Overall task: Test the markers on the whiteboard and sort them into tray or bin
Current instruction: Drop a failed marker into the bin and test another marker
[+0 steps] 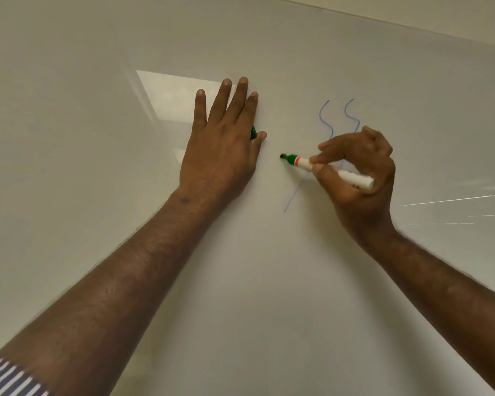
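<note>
Marker [326,170]: uncapped, pinched in right hand [357,178], tip at whiteboard [240,281].
Left hand [220,150]: flat on board, fingers straight, green cap [253,132] beneath.
Blue lines [326,118]: behind right hand.

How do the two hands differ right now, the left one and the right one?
The left hand lies flat on the whiteboard with its fingers straight; the right hand is curled. The right hand pinches an uncapped green marker; a green cap peeks from under the left hand. Both are bare.
</note>
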A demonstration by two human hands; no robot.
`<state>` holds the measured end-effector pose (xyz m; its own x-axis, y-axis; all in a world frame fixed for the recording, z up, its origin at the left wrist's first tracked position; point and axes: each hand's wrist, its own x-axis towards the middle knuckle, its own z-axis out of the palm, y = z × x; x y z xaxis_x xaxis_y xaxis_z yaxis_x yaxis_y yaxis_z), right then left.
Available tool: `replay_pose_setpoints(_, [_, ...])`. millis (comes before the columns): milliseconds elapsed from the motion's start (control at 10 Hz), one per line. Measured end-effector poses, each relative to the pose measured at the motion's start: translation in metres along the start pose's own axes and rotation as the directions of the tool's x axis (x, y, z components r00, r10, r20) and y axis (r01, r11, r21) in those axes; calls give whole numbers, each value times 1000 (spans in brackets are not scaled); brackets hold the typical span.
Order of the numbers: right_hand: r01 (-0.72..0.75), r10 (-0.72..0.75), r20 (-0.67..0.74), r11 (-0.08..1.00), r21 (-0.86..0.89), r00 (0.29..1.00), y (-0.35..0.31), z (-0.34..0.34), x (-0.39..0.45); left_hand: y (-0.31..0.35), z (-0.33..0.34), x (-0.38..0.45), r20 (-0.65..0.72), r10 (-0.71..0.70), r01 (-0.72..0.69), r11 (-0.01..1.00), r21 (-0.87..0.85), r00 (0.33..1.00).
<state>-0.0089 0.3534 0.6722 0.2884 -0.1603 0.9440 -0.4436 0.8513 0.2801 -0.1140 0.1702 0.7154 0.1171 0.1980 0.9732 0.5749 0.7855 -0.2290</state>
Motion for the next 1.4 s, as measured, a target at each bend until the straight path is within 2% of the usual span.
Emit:
replay_pose_setpoints(100, [68,-70,106,997,25,992,-11,-3,-18,0,0,-1,-3,4,-4,1000,1,1000])
replay_pose_setpoints(200, [174,-182,241,983,55,953,-21,-7,-34,0,0,0,14,-1,1,1000,7,1000])
replay_pose_setpoints(300, [274,-278,318,960,59,907,-28,-9,-36,0,-1,0,19,-1,1,1000,11,1000])
replay_pose_setpoints(400, [241,-243,228,970,36,943,-28,-14,-10,0,-1,-1,-4,8,-8,1000,3,1000])
replay_pose_setpoints(500, [117,-116,60,993,-12,991,-16,-18,34,0,-1,-1,-2,11,-11,1000,5,1000])
replay_pose_setpoints(600, [-37,33,-68,998,-60,997,-4,-14,70,0,-1,-1,14,7,-7,1000,10,1000])
replay_pose_setpoints(700, [-132,118,-131,985,-110,984,6,-8,87,1,-1,0,17,2,-2,1000,6,1000])
replay_pose_setpoints(1000, [-189,180,-67,968,-163,981,11,5,76,0,-2,-1,19,-1,1,1000,20,1000])
replay_pose_setpoints(1300, [-199,199,3,979,-51,980,-6,-12,3,1,0,-2,13,-1,1,1000,26,1000])
replay_pose_setpoints(1400, [-158,158,40,987,12,987,-13,-18,-24,1,0,-3,4,-6,6,1000,14,1000])
